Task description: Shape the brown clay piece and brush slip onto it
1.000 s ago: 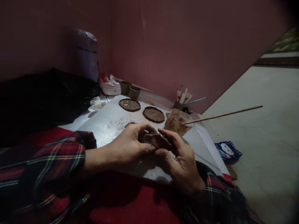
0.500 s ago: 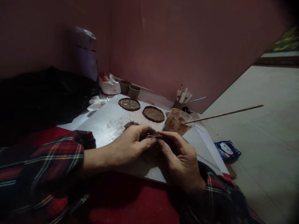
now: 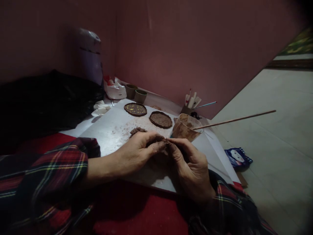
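My left hand [image 3: 138, 150] and my right hand [image 3: 190, 166] meet over the near part of a white board [image 3: 110, 127]. Both are closed around a lump of brown clay [image 3: 163, 141], of which only a thin edge shows between the fingertips. A small scrap of clay [image 3: 137, 130] lies on the board just beyond my left hand. Two flat round clay discs rest further back, one with yellow dots [image 3: 135, 109] and one plain [image 3: 160, 119]. A clear cup smeared with clay [image 3: 184, 127] stands right of my hands with a long wooden stick [image 3: 234, 119] leaning out of it.
Two small green cups [image 3: 137, 94], a white bag [image 3: 112, 89] and crumpled tissue [image 3: 100, 108] sit at the back by the wall. A holder with tools [image 3: 192, 103] stands behind the cup. A black bag [image 3: 49, 101] fills the left. A blue packet [image 3: 237, 157] lies on the floor.
My hands have closed tighter together; the clay lump that showed plainly between them a second ago is now almost fully covered by my fingers.
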The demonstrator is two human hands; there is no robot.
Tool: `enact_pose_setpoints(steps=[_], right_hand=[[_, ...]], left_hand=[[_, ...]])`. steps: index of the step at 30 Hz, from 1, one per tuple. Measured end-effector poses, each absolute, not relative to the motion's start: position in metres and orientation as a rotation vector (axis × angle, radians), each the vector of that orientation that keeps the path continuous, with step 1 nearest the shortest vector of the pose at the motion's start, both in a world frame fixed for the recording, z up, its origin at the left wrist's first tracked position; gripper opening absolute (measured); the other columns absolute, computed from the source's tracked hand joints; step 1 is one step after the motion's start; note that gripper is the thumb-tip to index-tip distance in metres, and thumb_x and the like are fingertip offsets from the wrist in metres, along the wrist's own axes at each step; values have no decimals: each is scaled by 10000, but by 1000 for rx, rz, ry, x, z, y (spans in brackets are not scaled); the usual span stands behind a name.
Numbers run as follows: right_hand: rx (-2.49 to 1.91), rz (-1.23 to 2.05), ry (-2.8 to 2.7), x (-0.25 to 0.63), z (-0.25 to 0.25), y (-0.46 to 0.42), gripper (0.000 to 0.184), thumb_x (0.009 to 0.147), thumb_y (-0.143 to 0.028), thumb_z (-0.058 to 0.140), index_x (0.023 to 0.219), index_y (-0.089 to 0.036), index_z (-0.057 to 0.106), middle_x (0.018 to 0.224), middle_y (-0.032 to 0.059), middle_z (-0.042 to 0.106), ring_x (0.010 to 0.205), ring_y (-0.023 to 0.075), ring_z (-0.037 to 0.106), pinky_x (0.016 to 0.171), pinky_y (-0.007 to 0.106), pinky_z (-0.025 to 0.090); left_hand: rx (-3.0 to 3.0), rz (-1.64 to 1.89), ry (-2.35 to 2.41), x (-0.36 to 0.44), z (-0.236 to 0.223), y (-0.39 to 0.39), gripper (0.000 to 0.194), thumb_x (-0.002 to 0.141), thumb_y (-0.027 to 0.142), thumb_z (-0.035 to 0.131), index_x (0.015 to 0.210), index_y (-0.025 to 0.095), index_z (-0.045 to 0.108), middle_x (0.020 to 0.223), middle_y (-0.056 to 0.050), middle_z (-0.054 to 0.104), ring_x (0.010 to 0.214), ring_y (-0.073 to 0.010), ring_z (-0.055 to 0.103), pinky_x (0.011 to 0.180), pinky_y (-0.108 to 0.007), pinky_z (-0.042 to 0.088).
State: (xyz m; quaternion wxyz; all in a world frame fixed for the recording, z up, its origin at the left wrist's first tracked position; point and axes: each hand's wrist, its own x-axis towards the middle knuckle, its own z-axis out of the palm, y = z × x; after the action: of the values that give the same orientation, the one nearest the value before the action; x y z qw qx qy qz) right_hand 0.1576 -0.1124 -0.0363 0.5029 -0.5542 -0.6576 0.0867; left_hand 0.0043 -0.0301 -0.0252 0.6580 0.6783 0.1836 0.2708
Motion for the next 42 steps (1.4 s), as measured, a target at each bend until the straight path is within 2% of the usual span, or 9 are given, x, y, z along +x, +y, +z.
enact_pose_setpoints(steps=[8, 10, 13, 14, 17, 22, 33, 37, 42], right_hand=[[-1304, 283, -1629, 158, -35, -114, 148, 896, -220, 567, 1025, -252, 630, 871, -24, 718, 761, 105, 682, 670, 192, 545], [-1295, 334, -1633, 158, -36, -114, 177, 880, -224, 591, 1054, -252, 613, 913, -18, 722, 800, 114, 692, 702, 202, 554], [-1293, 350, -1618, 158, -38, -113, 224, 858, -206, 619, 1075, -254, 596, 957, -8, 721, 840, 129, 698, 740, 227, 562], [-1292, 345, -1615, 158, -39, -113, 229, 858, -196, 618, 1077, -258, 597, 966, -9, 719, 849, 130, 698, 750, 232, 562], [-1298, 329, -1625, 158, -40, -113, 231, 862, -175, 606, 1073, -270, 605, 964, -16, 714, 844, 127, 694, 747, 230, 561], [-1315, 287, -1628, 159, -39, -112, 225, 859, -173, 605, 1069, -254, 609, 970, -3, 713, 846, 141, 695, 734, 243, 561], [-1262, 311, -1688, 161, -37, -116, 229, 885, -177, 575, 1094, -269, 586, 995, -22, 705, 887, 109, 685, 771, 202, 546], [-1283, 257, -1659, 159, -36, -113, 191, 877, -170, 586, 1046, -255, 610, 957, -25, 715, 848, 109, 690, 740, 195, 547], [-1310, 159, -1595, 157, -35, -114, 173, 875, -177, 586, 1021, -245, 649, 906, -17, 718, 815, 119, 684, 712, 205, 547]], left_hand=[[1594, 625, 458, 1, -20, -30, 217, 902, 283, 487, 829, 120, 611, 722, -33, 653, 656, -140, 622, 622, -244, 506], [1624, 622, 498, 1, -21, -29, 230, 896, 306, 501, 883, 113, 625, 780, -44, 659, 701, -150, 626, 640, -249, 504], [1659, 663, 563, 1, -24, -25, 323, 885, 358, 530, 1106, 130, 587, 1031, -81, 659, 916, -191, 629, 760, -277, 500], [1670, 663, 564, 0, -24, -25, 321, 882, 375, 532, 1079, 129, 597, 1035, -80, 654, 926, -194, 624, 770, -280, 495], [1640, 557, 503, 0, -25, -24, 291, 884, 390, 522, 912, 121, 630, 845, -45, 650, 778, -166, 609, 700, -275, 481], [1538, 548, 525, 2, -25, -26, 194, 774, 261, 659, 907, 124, 624, 809, -13, 628, 750, -147, 577, 677, -255, 458], [1448, 567, 517, 0, -20, -30, 65, 723, 127, 670, 775, 122, 631, 704, 34, 619, 655, -78, 541, 601, -173, 426], [1413, 574, 509, 2, -23, -29, 104, 731, 143, 688, 834, 137, 690, 767, 16, 686, 717, -101, 599, 660, -190, 467], [1334, 553, 363, 4, -26, -29, 280, 765, 155, 694, 1038, 213, 717, 936, 11, 747, 863, -133, 660, 768, -214, 508]])
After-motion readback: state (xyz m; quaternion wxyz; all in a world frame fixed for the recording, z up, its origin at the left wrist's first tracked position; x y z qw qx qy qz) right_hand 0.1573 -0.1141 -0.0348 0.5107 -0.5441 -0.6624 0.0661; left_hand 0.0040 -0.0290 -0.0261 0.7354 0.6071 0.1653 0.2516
